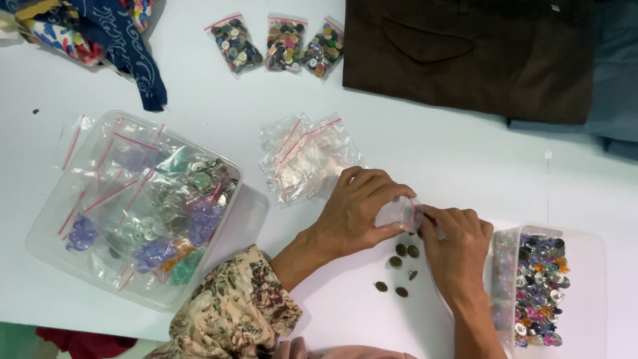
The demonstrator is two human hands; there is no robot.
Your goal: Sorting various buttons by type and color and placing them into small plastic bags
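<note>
The left hand (359,209) and right hand (455,242) are pinching a small clear zip bag (401,211) between their fingertips, just above loose bronze buttons (399,262) on the white table (432,159) (mouth probably needs holding wide, level, close over them).

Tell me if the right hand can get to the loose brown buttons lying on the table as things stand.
Probably yes. The brown buttons lie uncovered on the white table just beside the right hand. Its fingers, though, are pinching a small clear bag together with the left hand.
</note>
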